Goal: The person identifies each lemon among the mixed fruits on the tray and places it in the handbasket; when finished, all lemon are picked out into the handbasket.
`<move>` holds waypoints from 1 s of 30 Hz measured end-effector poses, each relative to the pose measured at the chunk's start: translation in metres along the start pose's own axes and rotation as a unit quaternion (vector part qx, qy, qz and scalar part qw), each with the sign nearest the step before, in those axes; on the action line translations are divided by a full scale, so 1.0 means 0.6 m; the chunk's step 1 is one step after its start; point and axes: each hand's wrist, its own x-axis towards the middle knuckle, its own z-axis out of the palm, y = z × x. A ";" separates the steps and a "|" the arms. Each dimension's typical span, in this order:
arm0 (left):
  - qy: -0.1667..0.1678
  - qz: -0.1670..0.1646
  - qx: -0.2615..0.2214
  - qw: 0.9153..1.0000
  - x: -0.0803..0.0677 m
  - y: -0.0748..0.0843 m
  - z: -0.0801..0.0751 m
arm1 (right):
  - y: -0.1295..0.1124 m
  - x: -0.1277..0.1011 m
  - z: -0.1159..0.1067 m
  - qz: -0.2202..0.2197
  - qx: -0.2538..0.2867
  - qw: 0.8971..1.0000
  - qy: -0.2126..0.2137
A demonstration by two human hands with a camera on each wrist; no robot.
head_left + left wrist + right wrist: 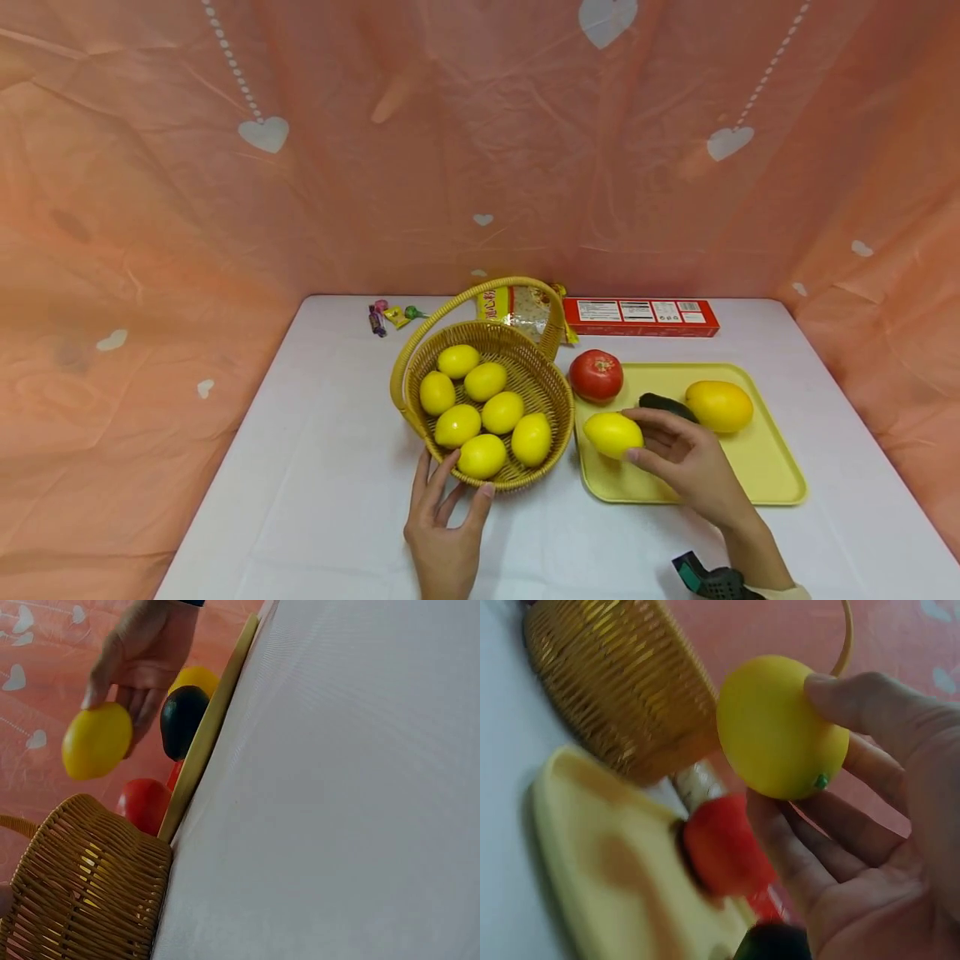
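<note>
A yellow lemon (612,435) is pinched between the thumb and fingers of my right hand (693,467), raised above the left part of a yellow tray (750,475). In the right wrist view the lemon (776,727) has a small green tip. Left of the tray stands a wicker basket (566,417) with a tall handle, holding several lemons (483,382). My left hand (447,533) touches the basket's front rim with spread fingers. A red tomato (596,376), a dark green avocado (666,406), partly hidden by my right hand, and a yellow mango (718,406) lie on the tray.
Behind the basket lies a yellow and clear food packet (528,310). A long red box (641,317) is along the table's back edge. Small wrapped candies (395,317) lie at the back left. The white table (300,483) meets a pink curtain (420,167).
</note>
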 end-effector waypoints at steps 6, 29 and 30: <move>-0.001 -0.007 0.002 1.000 0.001 0.000 -0.001 | -0.025 0.030 0.012 -0.044 0.030 0.997 -0.049; 0.000 0.000 0.004 1.000 0.000 -0.002 -0.002 | -0.090 0.128 0.134 -0.108 -0.148 0.949 -0.255; -0.001 0.001 0.004 1.000 0.000 -0.003 -0.002 | -0.091 0.129 0.137 -0.108 -0.151 0.949 -0.256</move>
